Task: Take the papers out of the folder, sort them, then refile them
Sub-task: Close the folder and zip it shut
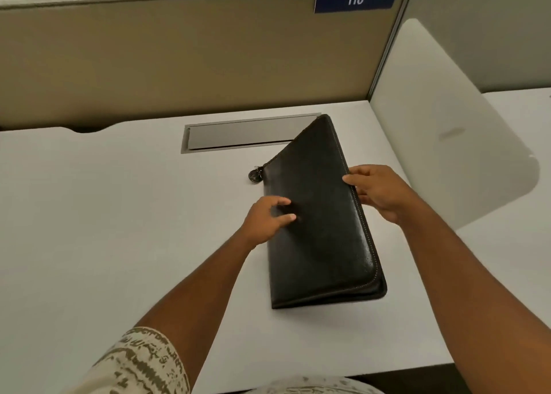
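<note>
Fingers of the right hand (378,192) gripped the closed folder's (319,215) right edge at the desk's (119,229) centre, left hand (268,219) loosely spread on its cover; steadying there while drawing the far-left zipper pull (254,175) appeared advisable.

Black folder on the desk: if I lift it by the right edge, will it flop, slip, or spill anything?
The folder looks padded and flat-sided, so it probably holds its shape rather than drooping. Its glossy cover may slide easily on the smooth desk. It appears closed, with the zipper pull at the far left corner, so papers likely stay in.
</note>
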A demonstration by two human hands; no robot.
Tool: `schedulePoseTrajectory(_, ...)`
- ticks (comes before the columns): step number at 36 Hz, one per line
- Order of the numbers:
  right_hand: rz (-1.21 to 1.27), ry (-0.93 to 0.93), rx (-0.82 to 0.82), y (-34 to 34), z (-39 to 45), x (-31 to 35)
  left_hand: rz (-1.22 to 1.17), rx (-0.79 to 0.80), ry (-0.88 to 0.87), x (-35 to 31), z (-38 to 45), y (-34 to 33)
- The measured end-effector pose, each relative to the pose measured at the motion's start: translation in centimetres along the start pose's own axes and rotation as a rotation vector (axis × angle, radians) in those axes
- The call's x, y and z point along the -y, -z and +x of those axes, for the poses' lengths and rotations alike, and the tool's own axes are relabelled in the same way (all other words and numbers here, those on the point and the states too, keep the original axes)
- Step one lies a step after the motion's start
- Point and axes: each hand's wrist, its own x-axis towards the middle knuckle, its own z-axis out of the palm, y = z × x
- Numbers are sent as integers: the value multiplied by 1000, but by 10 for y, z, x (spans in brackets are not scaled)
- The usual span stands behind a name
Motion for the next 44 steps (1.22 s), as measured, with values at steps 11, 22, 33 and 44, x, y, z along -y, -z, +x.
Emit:
schedulePoseTrajectory(11, -266, -179, -215, 29, 34, -105, 519, 40, -92, 11, 6, -46)
schedulePoseTrajectory(22, -618, -142, -146, 12, 48, -143, 794, 40, -114, 31, 13, -51)
schedulePoseTrajectory(33, -794, 127, -257, -19, 91, -105, 737, -98, -245, 40, 29, -27)
schedulePoseTrajectory(44, -945, 409, 97, -93, 188, -20, 554, -394, -15, 47, 86, 8)
